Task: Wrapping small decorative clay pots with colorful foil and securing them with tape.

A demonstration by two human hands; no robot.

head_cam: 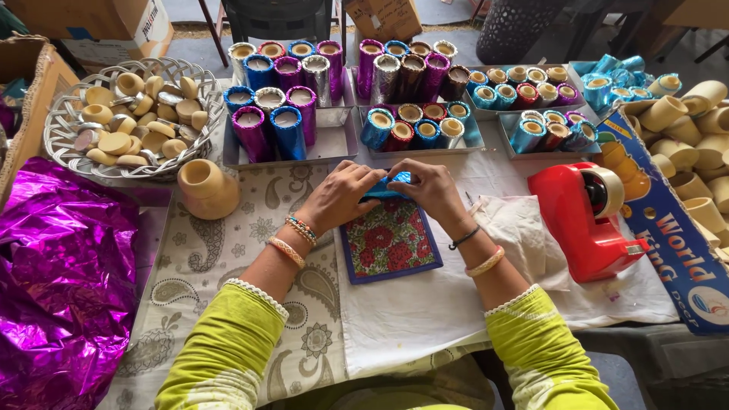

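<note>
Both my hands meet over the far end of a small floral board (389, 241) with a blue border. My left hand (341, 197) and my right hand (430, 190) press together around a small object wrapped in shiny blue foil (387, 187); only a strip of the foil shows between the fingers. Bangles and a black thread sit on my wrists, and my sleeves are yellow-green.
A red tape dispenser (588, 216) stands to the right. Metal trays (336, 137) of foil-wrapped candles line the back. A silver basket (61, 121) of plain wax pieces and a bare wax cup (206, 187) sit left, beside crumpled purple foil (64, 266). A box (668, 220) of plain cups is far right.
</note>
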